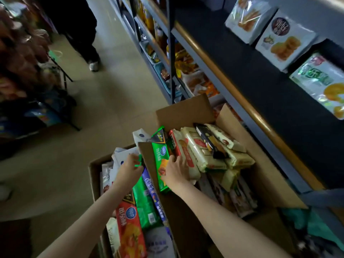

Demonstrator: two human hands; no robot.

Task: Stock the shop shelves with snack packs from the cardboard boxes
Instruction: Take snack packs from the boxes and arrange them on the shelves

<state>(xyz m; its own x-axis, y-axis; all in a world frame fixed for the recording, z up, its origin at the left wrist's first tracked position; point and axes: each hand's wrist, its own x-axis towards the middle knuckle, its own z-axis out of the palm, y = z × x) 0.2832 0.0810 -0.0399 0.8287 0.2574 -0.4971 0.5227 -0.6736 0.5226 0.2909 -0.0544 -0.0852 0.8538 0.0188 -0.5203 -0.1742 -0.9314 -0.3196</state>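
Below, two open cardboard boxes on the floor, side by side and touching, both full of snack packs. Left box nearer the aisle, right box just beside the shelves, its far flap standing up.

Left hand over the left box, near the shared wall between the boxes, fingers curled and pinching the top edge of something green; too blurred to tell which pack. Under the forearm a red pack, a green pack and a purple pack, lying lengthwise; white packs at the far end of this box.

Right hand in the right box at its left edge, fingers spread and a little bent, lying on a tall green pack and touching the pale packs beside it. Grip or only touch: cannot tell. More pale packs stacked tilted toward the middle of this box, a dark pack on top.

On the shelf at upper right, three flat packs standing tilted. Far up the aisle, legs and a shoe of another person.
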